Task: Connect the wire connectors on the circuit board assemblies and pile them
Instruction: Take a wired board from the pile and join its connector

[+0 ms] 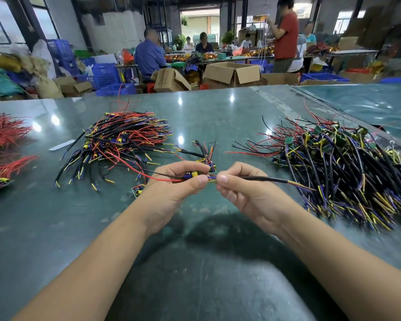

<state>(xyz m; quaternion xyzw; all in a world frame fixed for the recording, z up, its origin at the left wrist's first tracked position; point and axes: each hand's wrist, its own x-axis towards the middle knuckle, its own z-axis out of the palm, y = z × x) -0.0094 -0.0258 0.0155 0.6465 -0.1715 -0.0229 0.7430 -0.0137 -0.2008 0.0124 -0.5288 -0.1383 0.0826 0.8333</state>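
Both hands meet above the glossy, scuffed dark-green table (195,107); the left hand (174,181) curls its fingers and thumb round a small circuit board assembly (195,174), a cluster of yellow and blue parts with thin red, black and purple leads fanning upward and a red wire (158,178) trailing left out of the fist; the right hand (243,188) pinches, thumb against forefinger, the near end of a black-sleeved cable (271,180) whose far end splits into yellow and purple strands; the cable's pinched tip sits right against the assembly, between the two thumbs, though the connector itself is too small to make out; a loose heap of wire harnesses (123,140), smooth insulated strands in red, black, yellow and blue, lies left beyond the hands; a denser pile of finished assemblies (340,163) with little green boards lies to the right; bundles of red wires (5,133) lie at the far left; the printing on a brown cardboard box (169,81) behind is unreadable.
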